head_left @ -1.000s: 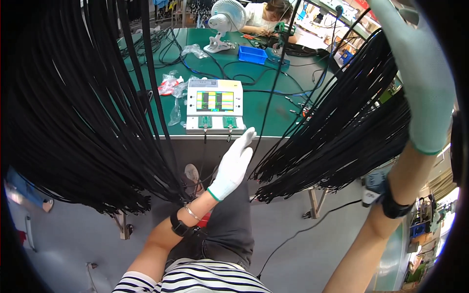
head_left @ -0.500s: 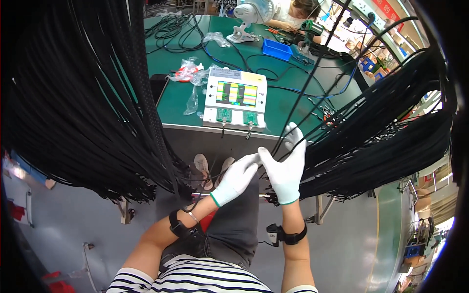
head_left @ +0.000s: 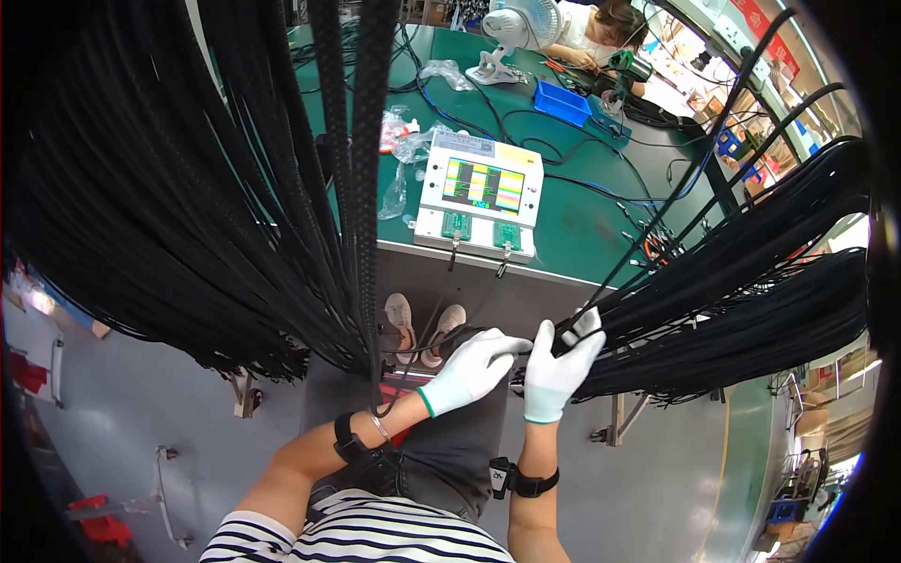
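Green counter point(head_left: 582, 239) in a busy workshop, white screened tester point(head_left: 483, 188) on its near edge, both gloved hands working on black cable just in front of it.

Right hand point(head_left: 561, 371) is below the tester and a bit to its right, fingers curled round some thin black cables point(head_left: 566, 332); left hand point(head_left: 477, 368) is straight below the tester, fingers stretched toward the right one's thumb, and honestly I can't tell if it's pinching anything. Big hanging bundle of black cables point(head_left: 178, 235) left of the tester, another black bundle point(head_left: 741, 286) off to its right. Clear plastic bags point(head_left: 413, 145) sit just left of the tester, blue tray point(head_left: 562, 109) beyond it to the right, white fan point(head_left: 511, 33) behind it, and a co-worker point(head_left: 574, 42) sits past that.
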A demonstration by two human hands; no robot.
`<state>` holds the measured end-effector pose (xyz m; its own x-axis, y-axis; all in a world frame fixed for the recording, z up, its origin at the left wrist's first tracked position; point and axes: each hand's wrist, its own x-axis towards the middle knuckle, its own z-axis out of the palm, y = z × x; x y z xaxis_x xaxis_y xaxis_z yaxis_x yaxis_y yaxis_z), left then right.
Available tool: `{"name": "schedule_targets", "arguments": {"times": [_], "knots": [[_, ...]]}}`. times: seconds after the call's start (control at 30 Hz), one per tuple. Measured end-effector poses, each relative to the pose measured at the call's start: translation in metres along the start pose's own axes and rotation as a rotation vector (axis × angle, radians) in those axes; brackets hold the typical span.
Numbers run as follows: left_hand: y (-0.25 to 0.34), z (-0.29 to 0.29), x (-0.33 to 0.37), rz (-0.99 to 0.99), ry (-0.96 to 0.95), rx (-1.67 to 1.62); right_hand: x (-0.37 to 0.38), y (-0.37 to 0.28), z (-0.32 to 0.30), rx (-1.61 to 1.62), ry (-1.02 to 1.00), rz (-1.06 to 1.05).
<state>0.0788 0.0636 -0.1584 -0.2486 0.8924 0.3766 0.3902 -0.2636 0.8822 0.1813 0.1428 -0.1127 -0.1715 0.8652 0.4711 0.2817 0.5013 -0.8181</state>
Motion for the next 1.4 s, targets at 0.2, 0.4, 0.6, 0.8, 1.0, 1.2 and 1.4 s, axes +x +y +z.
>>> {"name": "schedule_targets", "arguments": {"times": [0.2,0.4,0.6,0.8,1.0,1.2,1.4], "knots": [[0.015,0.012,0.015,-0.007,0.211,-0.073,-0.001,-0.033,-0.015,-0.015,0.092,-0.24],[0.014,0.008,0.023,-0.059,0.273,-0.322,0.0,-0.05,-0.012,0.223,-0.035,-0.199],[0.018,-0.01,0.003,-0.004,0.091,0.105,0.012,-0.015,0.016,0.316,-0.265,0.023],[0.042,-0.061,0.014,0.086,0.497,0.404,0.01,0.048,0.033,0.415,-0.582,0.364],[-0.015,-0.101,0.05,-0.553,0.444,-0.81,0.044,0.009,0.066,0.458,-0.474,0.263],[-0.015,-0.089,0.054,-0.455,0.412,-0.725,0.05,-0.005,0.071,0.535,-0.553,0.418],[-0.019,-0.076,0.011,-0.647,0.228,-0.723,0.019,-0.002,0.061,0.531,-0.494,0.356]]}}
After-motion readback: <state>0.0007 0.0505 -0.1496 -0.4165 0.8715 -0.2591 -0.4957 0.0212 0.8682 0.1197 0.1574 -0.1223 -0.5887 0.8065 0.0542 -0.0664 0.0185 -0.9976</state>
